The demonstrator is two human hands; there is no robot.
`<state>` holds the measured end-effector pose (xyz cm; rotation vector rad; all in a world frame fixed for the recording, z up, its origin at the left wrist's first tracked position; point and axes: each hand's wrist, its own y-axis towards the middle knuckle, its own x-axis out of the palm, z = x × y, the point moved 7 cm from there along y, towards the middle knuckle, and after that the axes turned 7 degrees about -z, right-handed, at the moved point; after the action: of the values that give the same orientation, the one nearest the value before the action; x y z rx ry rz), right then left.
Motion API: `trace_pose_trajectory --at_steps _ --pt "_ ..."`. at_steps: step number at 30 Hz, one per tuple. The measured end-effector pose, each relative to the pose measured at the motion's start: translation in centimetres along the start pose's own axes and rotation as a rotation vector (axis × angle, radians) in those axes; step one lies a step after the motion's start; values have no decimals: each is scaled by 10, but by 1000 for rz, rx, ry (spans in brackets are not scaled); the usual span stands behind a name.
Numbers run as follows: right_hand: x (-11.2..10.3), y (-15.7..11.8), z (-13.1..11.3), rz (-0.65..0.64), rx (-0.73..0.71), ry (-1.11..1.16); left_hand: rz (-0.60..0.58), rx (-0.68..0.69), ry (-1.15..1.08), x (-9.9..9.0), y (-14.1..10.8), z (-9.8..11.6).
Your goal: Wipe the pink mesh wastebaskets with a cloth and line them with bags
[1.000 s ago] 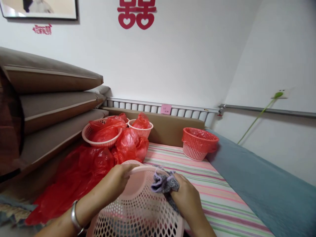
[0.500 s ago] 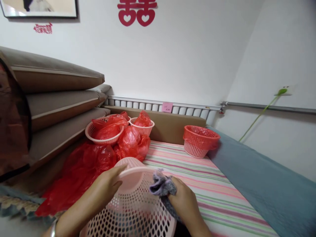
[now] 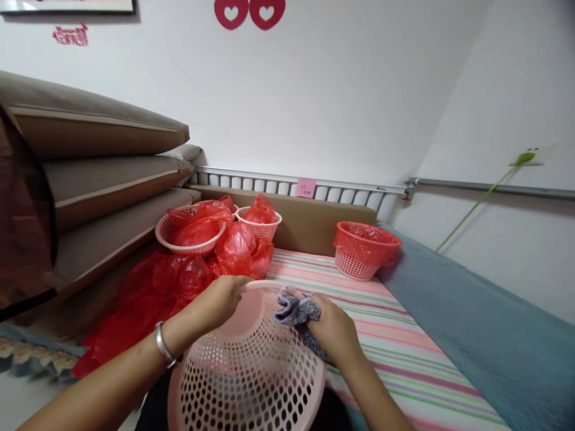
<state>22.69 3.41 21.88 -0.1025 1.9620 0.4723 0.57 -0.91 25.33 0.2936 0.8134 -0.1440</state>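
A pale pink plastic basket [image 3: 251,365] with a wall full of holes is tilted in front of me, over my dark-clothed lap. My left hand [image 3: 222,299], with a silver bangle at the wrist, is closed on the basket's far edge, its fingertips partly hidden. In my right hand [image 3: 335,332] is a bunched grey and purple cloth [image 3: 296,308], pressed against the right side of the same basket. Behind the basket, a heap of red plastic bags [image 3: 242,251] lies at the left.
Pink baskets [image 3: 168,239] holding red bags stand at the back left, beside stacked cushions [image 3: 103,173]. A red-lined basket [image 3: 357,263] sits at the right on the striped sheet [image 3: 404,335]. Behind are a brown board [image 3: 314,224] and a radiator [image 3: 251,179].
My left hand has moved right and closed on the basket's edge, where its fingers were apart before. The basket has turned slightly. The cloth stays in my right hand.
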Motion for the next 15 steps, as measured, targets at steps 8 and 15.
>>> trace_pose_trajectory --at_steps 8,15 --pt "87 -36 44 -92 235 469 245 -119 -156 -25 -45 -52" --pt "70 -42 22 -95 147 366 211 -213 44 -27 -63 -52"
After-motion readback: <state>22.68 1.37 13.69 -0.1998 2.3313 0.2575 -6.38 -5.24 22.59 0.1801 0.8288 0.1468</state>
